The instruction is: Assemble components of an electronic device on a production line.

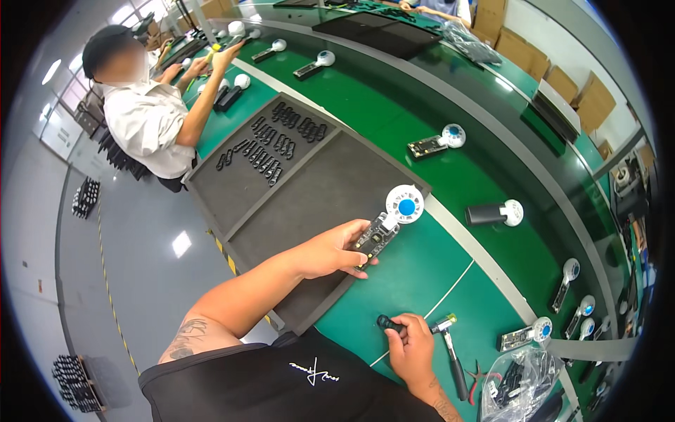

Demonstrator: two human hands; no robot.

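Far left we note a co-worker [151, 105] seated at the green tabletop [422, 274], arm stretched toward small fan units there. Just right of this person lies a dark grey foam tray [309, 190] with rows of small black parts [271, 144] at its far end.

Our left hand [334, 250] is clenched around the lower body of a handheld fan unit [388, 219], fingers wrapped over the open circuit-board handle, thumb on top. Its long axis runs from near left to far right; the round white head with a blue centre points to the far right, away from the hand, over the tray's right edge. The unit's handle sits inside the grip, its head jutting clear beyond the fingertips.

Near and to the right, our right hand [411, 344] is closed on a small black part [389, 324], which sticks out to the left of the fingers, low over the tabletop. Touching or just beside this hand on the right lies a hammer-like tool [453, 355], handle toward the near edge. Further right: red-handled pliers [481, 376], a clear bag of dark parts [520, 380], and more fan units [524, 336] along the belt.
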